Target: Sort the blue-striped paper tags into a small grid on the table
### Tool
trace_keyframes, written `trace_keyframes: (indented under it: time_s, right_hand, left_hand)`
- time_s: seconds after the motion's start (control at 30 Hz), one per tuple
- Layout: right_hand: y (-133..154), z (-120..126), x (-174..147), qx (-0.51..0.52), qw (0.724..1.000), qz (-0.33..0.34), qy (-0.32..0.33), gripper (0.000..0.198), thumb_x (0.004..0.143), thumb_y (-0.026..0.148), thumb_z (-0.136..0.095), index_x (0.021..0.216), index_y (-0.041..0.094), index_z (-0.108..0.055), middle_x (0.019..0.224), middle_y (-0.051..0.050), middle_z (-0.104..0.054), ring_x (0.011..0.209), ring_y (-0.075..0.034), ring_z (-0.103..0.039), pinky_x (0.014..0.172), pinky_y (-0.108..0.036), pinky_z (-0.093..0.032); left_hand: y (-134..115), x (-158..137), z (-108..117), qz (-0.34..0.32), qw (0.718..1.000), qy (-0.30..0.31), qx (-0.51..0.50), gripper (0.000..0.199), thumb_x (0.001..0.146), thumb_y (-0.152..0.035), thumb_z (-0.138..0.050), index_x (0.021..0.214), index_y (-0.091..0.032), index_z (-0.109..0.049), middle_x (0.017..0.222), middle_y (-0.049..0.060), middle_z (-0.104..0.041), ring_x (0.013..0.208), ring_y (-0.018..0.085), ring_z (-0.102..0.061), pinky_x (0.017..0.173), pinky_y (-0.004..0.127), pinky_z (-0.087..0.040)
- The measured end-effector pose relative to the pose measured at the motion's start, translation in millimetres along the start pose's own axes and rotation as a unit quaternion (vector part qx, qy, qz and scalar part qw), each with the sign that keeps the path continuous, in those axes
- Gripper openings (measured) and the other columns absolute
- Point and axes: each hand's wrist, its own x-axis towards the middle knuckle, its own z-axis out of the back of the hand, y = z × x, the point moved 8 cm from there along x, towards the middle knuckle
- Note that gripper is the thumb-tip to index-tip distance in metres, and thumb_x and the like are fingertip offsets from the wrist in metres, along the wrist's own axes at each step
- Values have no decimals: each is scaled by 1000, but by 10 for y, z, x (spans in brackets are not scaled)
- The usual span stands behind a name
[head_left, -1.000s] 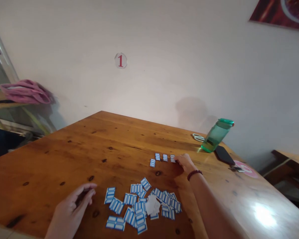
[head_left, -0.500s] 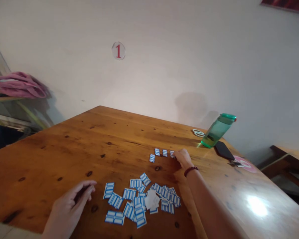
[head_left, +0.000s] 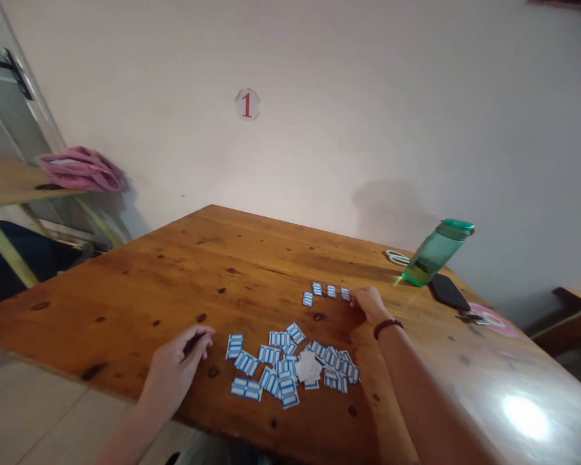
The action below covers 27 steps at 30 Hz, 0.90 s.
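Observation:
My right hand (head_left: 368,303) reaches across the wooden table (head_left: 252,245), its fingertips closed at the edge of a small blue-and-white label card (head_left: 345,294). That card is the rightmost in a short, uneven row of several cards, with another label card (head_left: 308,299) at the row's left end. My left hand (head_left: 178,361) hovers near the table's front edge, thumb and fingers curled together; what they hold, if anything, cannot be made out. Between my hands and nearer to me lies a loose, overlapping pile of blue-bordered label cards (head_left: 287,391), with plain white pieces (head_left: 308,367) on top.
A translucent green bottle (head_left: 436,255) stands at the right, by a pale looped cord (head_left: 397,257) and a black phone (head_left: 449,292). Keys (head_left: 470,317) lie on a pink round item (head_left: 494,320). Pink cloth (head_left: 82,169) rests on a side table at left.
The view has swung left and tilted slightly, shifting everything right in the picture. My left hand's fingers look closer together. My right hand remains at the row's right end.

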Motion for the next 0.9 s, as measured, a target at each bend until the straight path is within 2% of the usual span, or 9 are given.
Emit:
trace_keyframes:
  time_s: [0.13, 0.2, 0.27, 0.33, 0.43, 0.5, 0.63, 0.77, 0.9]
  right_hand:
    - [-78, 94, -287, 76, 997, -11, 15, 29, 84, 31, -51, 108, 15, -52, 106, -6, -56, 85, -16, -58, 71, -35, -49]
    - [-110, 179, -482, 108, 994, 7, 2, 24, 83, 27, -50, 99, 9, -55, 82, -5, -61, 67, -13, -58, 59, -28, -48]
    - [-128, 251, -702, 135, 990, 36, -10, 21, 79, 22, -48, 93, 7, -55, 60, 0, -57, 53, -12, -54, 51, -24, -44]
    - [-128, 296, -939, 156, 985, 68, -17, 23, 73, 25, -49, 89, 11, -55, 55, 2, -55, 50, -13, -53, 48, -24, -43]
    - [-102, 320, -1304, 161, 981, 108, -16, 23, 65, 30, -53, 81, 14, -58, 67, -4, -63, 63, -17, -59, 60, -28, -46]
    - [-38, 308, -1542, 124, 981, 152, -14, 24, 67, 35, -51, 80, 16, -59, 77, -8, -66, 73, -21, -61, 67, -31, -46]
    - [123, 173, -1920, 4, 973, 232, -5, 33, 77, 35, -41, 99, 17, -58, 99, -10, -64, 93, -23, -58, 82, -35, -44]
    - [408, -58, -2154, -99, 944, 314, 26, 40, 81, 31, -38, 116, 19, -53, 121, -9, -55, 115, -23, -45, 94, -37, -36]
    - [601, -251, -2247, -190, 928, 309, 80, 45, 82, 34, -41, 127, 30, -43, 136, -1, -39, 128, -26, -27, 100, -51, -23]
  left_hand:
    - [-59, 13, 2, -12, 1000, 7, -26, 28, 67, -44, -48, 73, -19, -60, 55, -2, -61, 52, 15, -57, 56, 25, -46]
    - [-68, 8, 13, -13, 999, -3, -42, 27, 67, -43, -48, 72, -19, -60, 56, -1, -61, 52, 14, -57, 57, 25, -46]
    - [-73, -27, 11, -11, 998, -17, -61, 27, 68, -42, -48, 72, -18, -59, 58, -1, -62, 54, 15, -58, 57, 26, -47]
    - [-95, -99, -19, -13, 996, -26, -80, 27, 69, -42, -49, 73, -18, -60, 62, 1, -64, 58, 16, -60, 59, 26, -48]
    - [-189, -253, -92, -30, 995, -24, -90, 26, 72, -40, -48, 76, -18, -61, 69, 2, -67, 66, 17, -62, 64, 27, -48]
    - [-276, -353, -119, -52, 995, -26, -76, 26, 73, -39, -48, 78, -18, -61, 75, 3, -68, 71, 18, -62, 69, 29, -48]
    - [-386, -463, -119, -114, 992, -41, -39, 23, 76, -34, -45, 83, -20, -61, 84, 5, -67, 83, 19, -60, 80, 34, -47]
    - [-319, -462, -122, -157, 985, -65, -7, 21, 77, -28, -44, 89, -20, -60, 95, 7, -63, 94, 20, -57, 90, 38, -42]
    - [-202, -432, -149, -152, 985, -76, -3, 24, 77, -26, -43, 95, -21, -58, 103, 7, -62, 101, 20, -55, 95, 40, -39]
